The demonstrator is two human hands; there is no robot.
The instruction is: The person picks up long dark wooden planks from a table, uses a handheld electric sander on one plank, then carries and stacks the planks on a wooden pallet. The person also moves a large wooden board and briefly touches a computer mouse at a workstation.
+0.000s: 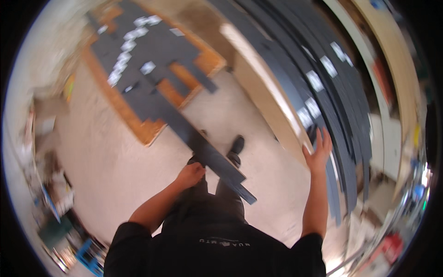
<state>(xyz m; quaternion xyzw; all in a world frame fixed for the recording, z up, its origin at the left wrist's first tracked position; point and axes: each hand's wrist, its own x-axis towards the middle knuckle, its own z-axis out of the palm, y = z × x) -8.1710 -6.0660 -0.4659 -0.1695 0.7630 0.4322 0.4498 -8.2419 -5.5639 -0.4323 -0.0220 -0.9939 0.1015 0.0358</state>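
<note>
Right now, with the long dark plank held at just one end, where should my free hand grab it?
Probably farther up the dark plank, gripping across its narrow width from the right edge. The left hand holds only the near end, and the plank runs long and flat away over the floor, so a second grip nearer the middle should steady it. The right hand is open beside the leaning stack of planks.

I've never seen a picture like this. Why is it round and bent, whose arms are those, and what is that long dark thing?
The camera sits on a person's head and looks down through a very wide lens, which bends straight edges. The arms are the wearer's own hands. The left hand grips a long dark plank that stretches away over the pale floor. The right hand is open, fingers spread, beside a stack of dark planks. Farther off, similar planks lie on a wooden board. The person's shoes show below.
</note>
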